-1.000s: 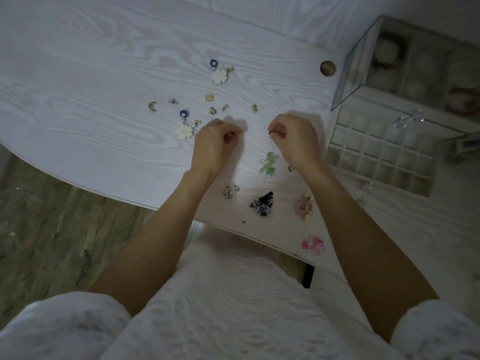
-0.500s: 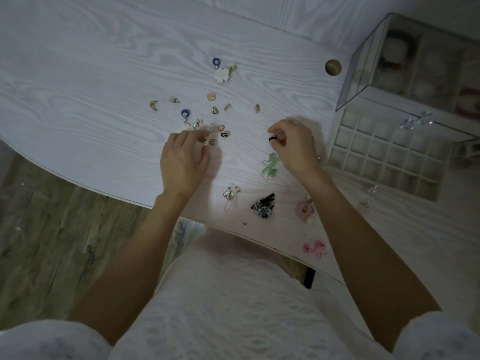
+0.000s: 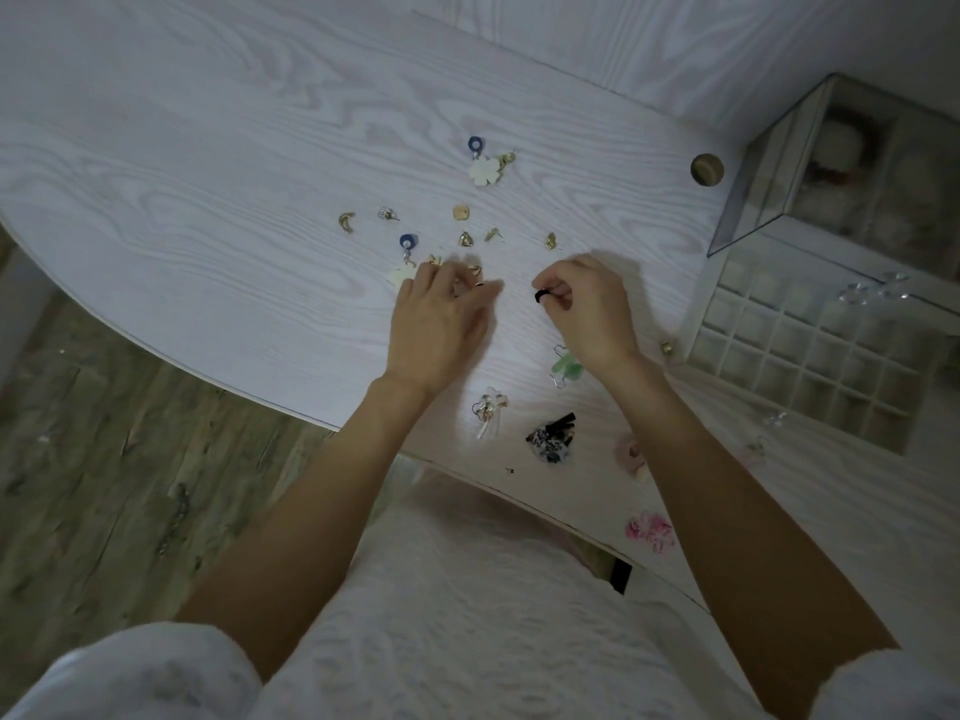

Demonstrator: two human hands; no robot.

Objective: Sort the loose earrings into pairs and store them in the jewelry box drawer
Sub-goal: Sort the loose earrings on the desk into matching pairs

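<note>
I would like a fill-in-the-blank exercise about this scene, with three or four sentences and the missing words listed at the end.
1. The right hand pinches a small ____ earring between thumb and fingers.
2. The left hand reaches into the small ____-coloured studs on the table.
3. The drawer of the jewelry box stands ____, showing its grid of compartments.
4. Two earrings with white flowers hang from ____ rings.

Missing words: black; gold; open; blue

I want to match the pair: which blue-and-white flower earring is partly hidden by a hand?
The nearer flower earring; the left hand covers its white petals.
</note>
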